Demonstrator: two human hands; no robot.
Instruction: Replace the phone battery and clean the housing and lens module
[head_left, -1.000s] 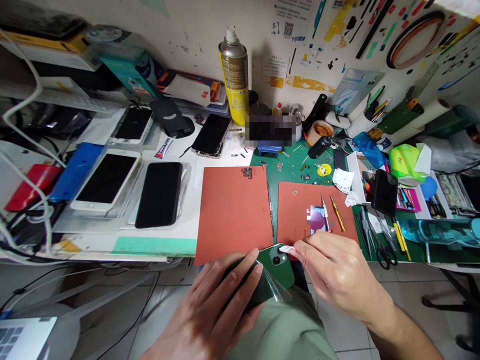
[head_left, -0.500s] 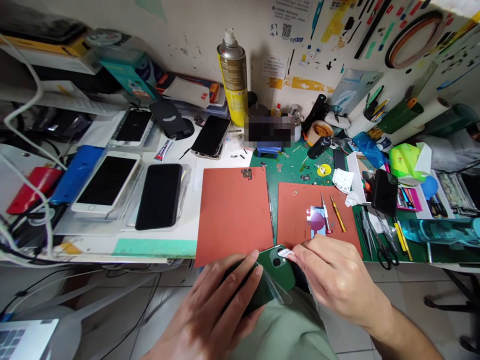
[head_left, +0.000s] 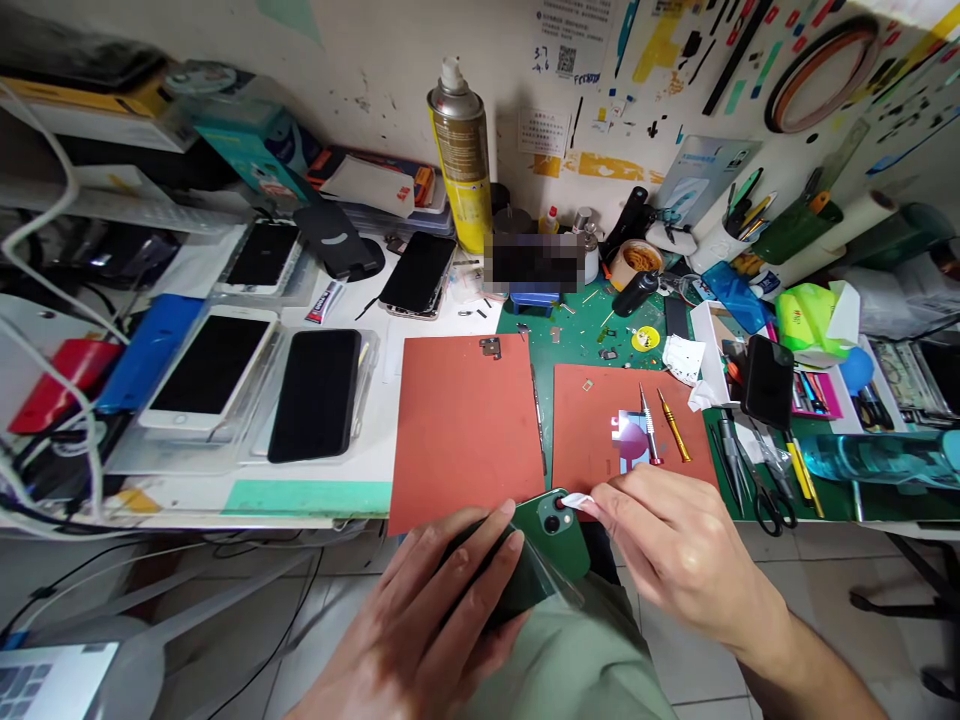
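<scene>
A green phone (head_left: 564, 548) is held over my lap at the bench's front edge, its back and camera lenses facing up. My left hand (head_left: 442, 590) wraps round its lower part, fingers lying across the back. Clear film sticks out from under those fingers, over part of the phone. Between the thumb and fingertips of my right hand (head_left: 675, 550) is a twisted white tissue (head_left: 580, 501). Its tip is at the phone's camera corner, beside a lens; whether it touches the lens I cannot tell.
Two reddish-brown mats (head_left: 469, 430) lie on the bench. Two small screwdrivers (head_left: 675, 425) rest on the right mat, with scissors (head_left: 772, 500) and tweezers (head_left: 733, 460) beyond it. Several phones, among them a black phone (head_left: 313, 395), lie left. A spray can (head_left: 461, 160) stands at the back.
The right hand and the tissue have shifted slightly to the right and up on the camera corner. The left hand keeps its hold on the phone. The view has moved a little.
</scene>
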